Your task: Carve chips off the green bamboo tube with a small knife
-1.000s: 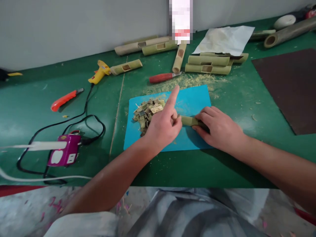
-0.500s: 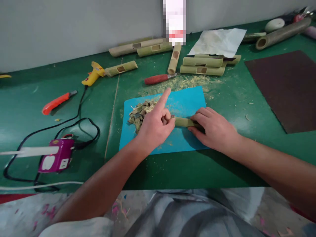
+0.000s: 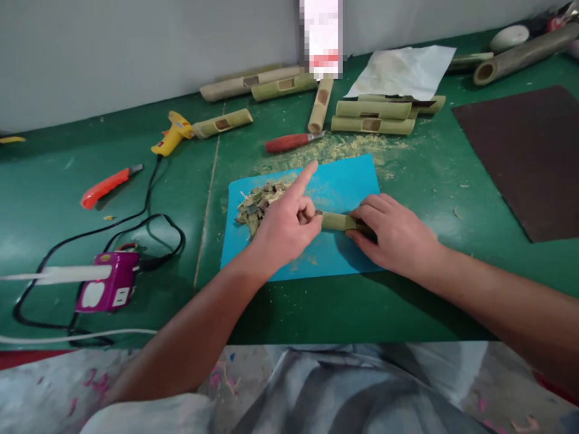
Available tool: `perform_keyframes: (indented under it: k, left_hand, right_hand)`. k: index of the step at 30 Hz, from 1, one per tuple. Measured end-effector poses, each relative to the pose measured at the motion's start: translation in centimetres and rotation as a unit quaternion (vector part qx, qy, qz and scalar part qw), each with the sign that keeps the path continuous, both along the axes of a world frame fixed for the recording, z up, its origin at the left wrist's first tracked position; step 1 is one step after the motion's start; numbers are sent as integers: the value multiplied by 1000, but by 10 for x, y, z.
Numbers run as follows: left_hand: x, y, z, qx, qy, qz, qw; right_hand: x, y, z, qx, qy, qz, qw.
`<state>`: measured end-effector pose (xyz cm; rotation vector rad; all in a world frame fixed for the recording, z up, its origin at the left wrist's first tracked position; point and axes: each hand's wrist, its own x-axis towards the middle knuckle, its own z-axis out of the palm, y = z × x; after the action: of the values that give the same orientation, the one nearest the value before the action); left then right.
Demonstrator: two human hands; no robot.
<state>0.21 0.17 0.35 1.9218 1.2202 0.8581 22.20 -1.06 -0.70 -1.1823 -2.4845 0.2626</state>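
Note:
A short length of green bamboo tube (image 3: 337,221) lies crosswise over a blue sheet (image 3: 348,181). My left hand (image 3: 289,223) pinches its left end between thumb and curled fingers, while the index finger points up and away. Around the tube's right end is my right hand (image 3: 389,232), its fingers closed over it. Beside my left hand sits a pile of bamboo chips and shavings (image 3: 256,208), partly covered by that hand. Beyond the sheet lies a red-handled carving knife (image 3: 287,143).
Several notched bamboo tubes (image 3: 373,125) lie at the back, some under a white paper (image 3: 402,69). A yellow glue gun-like tool (image 3: 174,135), an orange utility knife (image 3: 106,188) and a purple power adapter (image 3: 108,280) with cords are left. A dark brown mat (image 3: 520,163) lies right.
The view has shifted slightly. Both hands keep the same hold on the bamboo tube, with no clear movement of it on the sheet.

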Motion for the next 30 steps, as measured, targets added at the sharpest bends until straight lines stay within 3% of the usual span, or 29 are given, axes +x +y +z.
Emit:
perform_keyframes:
  k: [3, 9, 14, 20, 30]
  left_hand:
    - [2, 4, -1, 22, -3, 19, 1000]
    - [-1, 3, 0, 8, 14, -26, 1000]
    - [0, 6, -4, 39, 6, 4, 999]
    - [-2, 0, 0, 3, 23, -29, 999]
    - [-1, 9, -6, 78, 51, 29, 995]
  right_hand:
    - [0, -1, 0, -4, 2, -6, 1000]
    - [0, 0, -1, -18, 1, -5, 1000]
    - [-1, -2, 0, -3, -1, 1, 1000]
    - [0, -2, -3, 12, 9, -1, 1000]
    - [0, -3, -3, 5, -4, 7, 1000]
